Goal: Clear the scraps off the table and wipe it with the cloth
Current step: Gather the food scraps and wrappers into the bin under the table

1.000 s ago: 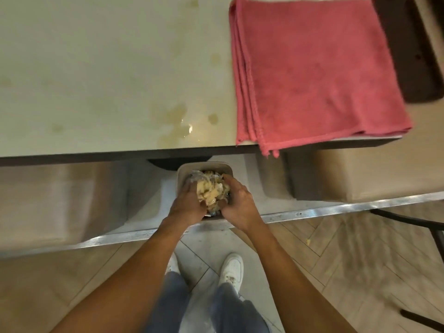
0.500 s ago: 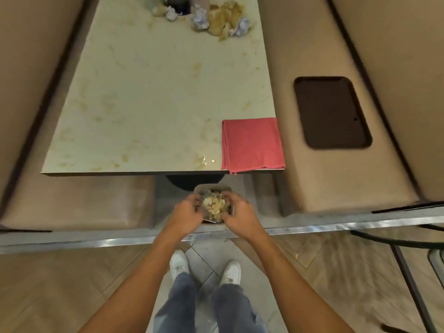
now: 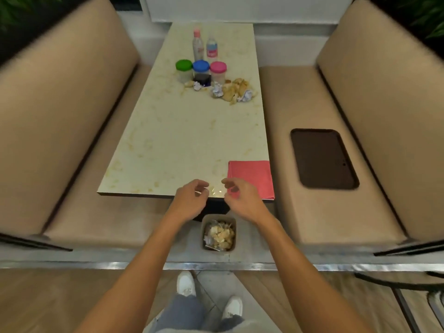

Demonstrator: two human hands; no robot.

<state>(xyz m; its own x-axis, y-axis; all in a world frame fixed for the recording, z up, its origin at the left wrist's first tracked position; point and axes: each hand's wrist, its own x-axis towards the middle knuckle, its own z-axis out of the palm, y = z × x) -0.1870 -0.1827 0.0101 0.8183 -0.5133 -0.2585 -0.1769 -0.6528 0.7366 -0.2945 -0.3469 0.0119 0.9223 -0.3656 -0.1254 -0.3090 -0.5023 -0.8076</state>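
Scraps (image 3: 234, 91) heaped far right on table (image 3: 173, 140) beside jars (image 3: 201, 70), cloth (image 3: 251, 179) folded at near right corner; left hand (image 3: 189, 200), right hand (image 3: 240, 200) hover over near edge, fingers loosely curled, empty; risk: near-full bin (image 3: 219, 233) overflows when more is dropped in.

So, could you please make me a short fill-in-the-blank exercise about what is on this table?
1. The folded red cloth lies on the near ___ corner of the cream marble-patterned table.
2. Between the green-lidded jar and the pink-lidded jar stands a jar with a ___ lid.
3. Behind the jars stand ___ clear plastic bottles.
4. The pile of food and paper scraps lies at the table's ___ end.
Missing words: right; blue; two; far.
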